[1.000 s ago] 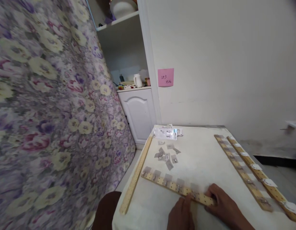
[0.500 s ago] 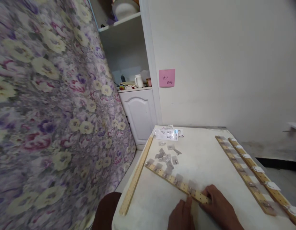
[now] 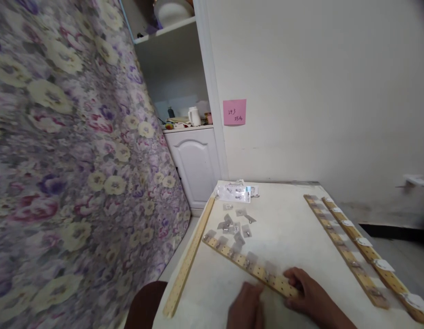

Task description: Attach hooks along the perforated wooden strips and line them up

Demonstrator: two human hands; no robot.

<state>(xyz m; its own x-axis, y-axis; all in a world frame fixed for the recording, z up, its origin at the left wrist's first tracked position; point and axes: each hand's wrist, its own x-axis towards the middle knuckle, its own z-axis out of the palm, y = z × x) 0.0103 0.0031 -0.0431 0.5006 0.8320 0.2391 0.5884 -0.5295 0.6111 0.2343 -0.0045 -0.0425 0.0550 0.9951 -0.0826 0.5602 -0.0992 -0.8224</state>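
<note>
A perforated wooden strip lies slantwise on the table, with several small clear plastic packets holding little metal pieces spaced along it. My right hand grips its near right end, thumb and fingers closed around the wood. Just below the strip is my left hand, blurred, its fingers apparently curled and apart from the packets. Beyond the strip lie several loose clear packets with small metal pieces inside.
A bare perforated strip lies along the table's left side. Two more strips run down the right side, one with clear packets, one with white tags. Printed packaging lies at the back. A floral curtain hangs left.
My left hand has drawn back leftward from the nearest packet on the strip. My right hand keeps its hold on the strip's end. The view has shifted slightly.
</note>
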